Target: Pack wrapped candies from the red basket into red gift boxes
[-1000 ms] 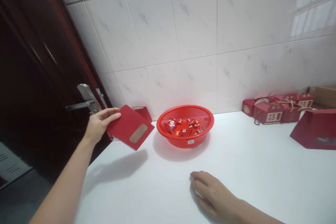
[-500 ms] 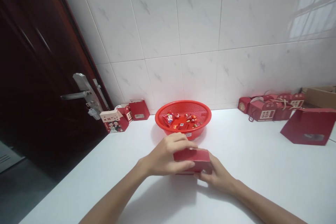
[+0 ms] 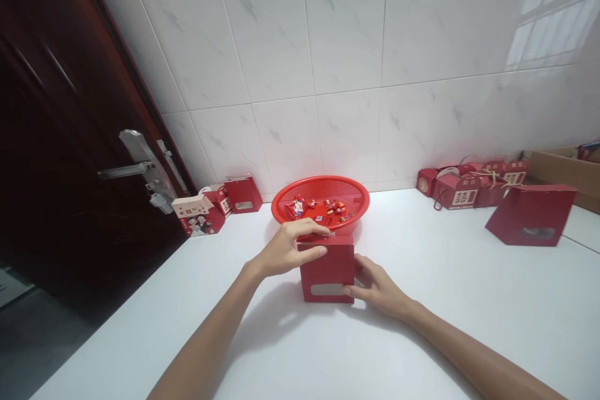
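Both hands (image 3: 300, 250) (image 3: 375, 287) are bare — slender fingers, short nails — and the forearms below them show no sleeves.

Red windowed box (image 3: 327, 272), one: upright between the hands, before the basket. Left hand (image 3: 294, 247): on its top edge. Right hand (image 3: 377, 287): at its side, a finger by the window. Red basket (image 3: 320, 203), one, round, perforated: just beyond the hands; wrapped sweets (image 3: 335, 206) inside. Boxes in red and cream (image 3: 200, 215), group: beyond the left hand, to its left. Red boxes (image 3: 457, 190), cluster: beyond the right hand, to its right, by the wall.
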Tool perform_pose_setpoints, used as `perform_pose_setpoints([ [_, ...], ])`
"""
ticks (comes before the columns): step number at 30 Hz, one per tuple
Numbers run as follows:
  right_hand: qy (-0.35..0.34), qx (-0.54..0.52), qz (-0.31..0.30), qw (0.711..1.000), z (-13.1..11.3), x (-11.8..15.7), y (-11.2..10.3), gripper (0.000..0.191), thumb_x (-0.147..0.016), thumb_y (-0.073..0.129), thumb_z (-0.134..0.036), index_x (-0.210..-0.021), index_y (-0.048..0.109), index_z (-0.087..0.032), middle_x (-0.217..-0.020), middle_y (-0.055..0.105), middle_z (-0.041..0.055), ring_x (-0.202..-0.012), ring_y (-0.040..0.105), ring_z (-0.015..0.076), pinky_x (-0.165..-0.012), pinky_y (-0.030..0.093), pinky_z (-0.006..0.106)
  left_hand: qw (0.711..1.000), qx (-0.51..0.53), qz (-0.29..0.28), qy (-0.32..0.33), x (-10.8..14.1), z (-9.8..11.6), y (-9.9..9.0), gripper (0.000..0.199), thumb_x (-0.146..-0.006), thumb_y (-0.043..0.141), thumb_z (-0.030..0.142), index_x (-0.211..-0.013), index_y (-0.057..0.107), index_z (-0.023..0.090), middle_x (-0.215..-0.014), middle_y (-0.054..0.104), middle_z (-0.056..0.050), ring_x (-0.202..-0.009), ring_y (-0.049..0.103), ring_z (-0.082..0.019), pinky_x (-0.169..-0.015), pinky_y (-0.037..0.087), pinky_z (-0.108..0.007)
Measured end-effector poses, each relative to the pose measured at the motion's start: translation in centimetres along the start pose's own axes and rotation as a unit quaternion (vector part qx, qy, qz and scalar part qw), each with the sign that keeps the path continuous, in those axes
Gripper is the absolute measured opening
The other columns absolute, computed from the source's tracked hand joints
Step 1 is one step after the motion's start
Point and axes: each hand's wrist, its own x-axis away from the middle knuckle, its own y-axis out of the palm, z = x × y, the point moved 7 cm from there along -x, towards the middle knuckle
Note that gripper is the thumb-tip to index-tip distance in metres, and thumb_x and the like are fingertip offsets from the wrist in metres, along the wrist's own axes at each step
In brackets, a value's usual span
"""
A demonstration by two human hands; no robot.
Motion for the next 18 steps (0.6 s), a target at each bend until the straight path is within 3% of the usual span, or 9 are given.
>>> perform_pose_setpoints([
  [4, -0.003, -0.005, -0.006, 1.0, 0.1, -0.2, 0.1, 0.049, -0.083, 0.069, -0.046, -0.123, 0.06, -0.02, -0.117, 0.068, 0.0104, -0.104, 0.063, 0.0273, -0.093, 0.05, 0.043, 0.999, 0.022, 0.023, -0.028, -0.3, -0.5, 0.2, 0.024, -0.085, 0.065, 0.026, -0.107, 0.073, 0.02, -0.103, 0.076, -0.007, -0.095, 0.07, -0.022, -0.086, 0.058, -0.034],
  [10, -0.016, 0.001, -0.007, 1.0, -0.4, -0.2, 0.0, 0.05, -0.082, 0.07, -0.041, -0.126, 0.059, -0.019, -0.119, 0.068, 0.0107, -0.106, 0.063, 0.0278, -0.096, 0.049, 0.044, 0.988, 0.094, 0.071, -0.102, -0.9, -2.6, 0.3, 0.037, -0.087, 0.064, 0.046, -0.111, 0.072, 0.018, -0.109, 0.074, -0.009, -0.095, 0.07, -0.024, -0.082, 0.058, -0.035],
  [13, -0.017, 0.006, -0.004, 1.0, -0.3, -0.3, -0.1, 0.05, -0.081, 0.07, -0.04, -0.125, 0.06, -0.019, -0.118, 0.068, 0.0104, -0.104, 0.064, 0.0273, -0.095, 0.05, 0.044, 0.978, 0.121, 0.107, -0.131, -1.2, -3.7, 0.2, 0.037, -0.084, 0.066, 0.047, -0.107, 0.071, 0.018, -0.101, 0.073, -0.007, -0.088, 0.068, -0.021, -0.079, 0.055, -0.032],
  [16, -0.023, -0.024, -0.011, 0.999, -0.3, -0.5, -0.1, 0.05, -0.082, 0.071, -0.041, -0.126, 0.06, -0.02, -0.12, 0.069, 0.0101, -0.108, 0.064, 0.0275, -0.096, 0.051, 0.044, 0.97, 0.161, 0.096, -0.154, -1.4, -4.2, 0.8, 0.03, -0.079, 0.068, 0.044, -0.095, 0.07, 0.018, -0.083, 0.068, -0.003, -0.076, 0.063, -0.018, -0.072, 0.052, -0.029],
  [18, -0.03, -0.047, -0.019, 0.998, -0.4, -0.6, 0.0, 0.051, -0.082, 0.072, -0.042, -0.127, 0.06, -0.021, -0.124, 0.068, 0.0102, -0.112, 0.064, 0.0282, -0.098, 0.051, 0.045, 0.966, 0.19, 0.075, -0.158, -1.6, -4.1, 1.3, 0.026, -0.078, 0.068, 0.043, -0.086, 0.068, 0.018, -0.082, 0.066, -0.002, -0.075, 0.06, -0.017, -0.072, 0.051, -0.029],
])
